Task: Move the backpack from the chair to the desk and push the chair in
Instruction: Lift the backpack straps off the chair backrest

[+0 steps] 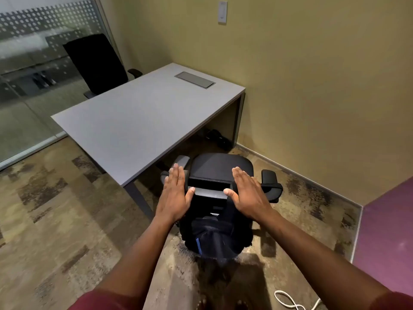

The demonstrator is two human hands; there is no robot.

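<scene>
Left hand (pixel 176 193) and right hand (pixel 248 193), flat and spread, press the chair (pixel 220 166) back.

Ahead of me the olive-yellow wall (pixel 312 74) carries a white switch plate (pixel 222 12) high up. To my left a frosted glass partition (pixel 33 41) with a dotted band closes the room, a second black office chair (pixel 96 63) standing before it. Mottled brown carpet (pixel 67 220) covers the floor, a white cable (pixel 290 300) coiled on it, and a purple wall (pixel 388 231) juts in on my right.

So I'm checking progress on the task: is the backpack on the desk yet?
No, the desk top is bare apart from its cable hatch, and the backpack hangs low behind the chair.
</scene>
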